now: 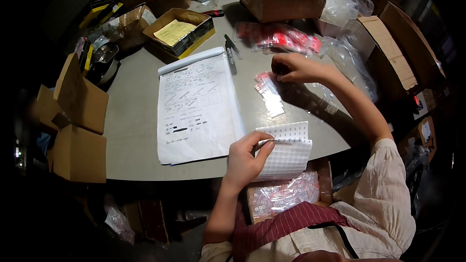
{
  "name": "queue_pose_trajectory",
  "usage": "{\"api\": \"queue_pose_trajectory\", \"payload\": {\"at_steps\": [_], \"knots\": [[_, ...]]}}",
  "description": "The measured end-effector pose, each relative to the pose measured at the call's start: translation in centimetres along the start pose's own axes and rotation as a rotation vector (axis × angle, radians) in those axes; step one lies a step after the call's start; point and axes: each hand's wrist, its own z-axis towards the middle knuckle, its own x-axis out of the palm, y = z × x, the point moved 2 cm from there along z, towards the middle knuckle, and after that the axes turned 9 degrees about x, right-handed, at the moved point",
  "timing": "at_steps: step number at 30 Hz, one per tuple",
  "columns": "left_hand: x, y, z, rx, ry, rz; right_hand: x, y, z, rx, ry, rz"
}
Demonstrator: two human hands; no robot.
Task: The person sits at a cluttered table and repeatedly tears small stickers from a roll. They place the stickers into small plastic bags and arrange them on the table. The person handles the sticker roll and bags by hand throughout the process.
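My left hand (245,159) pinches a white sheet of small round stickers (289,157) between thumb and fingers, at the table's front edge. The sheet is bent over, with its upper part lying toward the table. My right hand (298,68) hovers just above a fanned row of small clear zip bags (270,98) with red tops. Its fingers are curled together, and what they hold, if anything, is hidden. Below the sheet, a box (325,179) by my lap contains many small clear bags (284,196) with red lines and round white spots.
A pad of written paper (194,111) lies left of my hands, with markers (230,53) beside it. Red-topped bags (281,38) are piled farther back. Cardboard boxes (276,2) and a yellow-edged box (204,36) stand behind; an open carton (80,153) is at left.
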Motion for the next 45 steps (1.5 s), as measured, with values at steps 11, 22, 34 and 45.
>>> {"api": "queue_pose_trajectory", "payload": {"at_steps": [11,22,34,45], "knots": [[0.0,-0.2,-0.1,0.024,-0.038,-0.046,-1.5,-0.9,1.5,0.150,-0.026,-0.256],[0.1,0.3,-0.3,0.041,-0.010,-0.012,0.9,1.7,-1.3,-0.011,0.015,0.047],[0.2,0.0,-0.8,-0.086,0.048,-0.187,3.9,0.5,-4.2,0.034,-0.010,0.767],[0.0,-2.4,-5.8,-0.101,-0.125,-0.231,3.4,3.1,-9.5,-0.004,-0.317,0.002]]}}
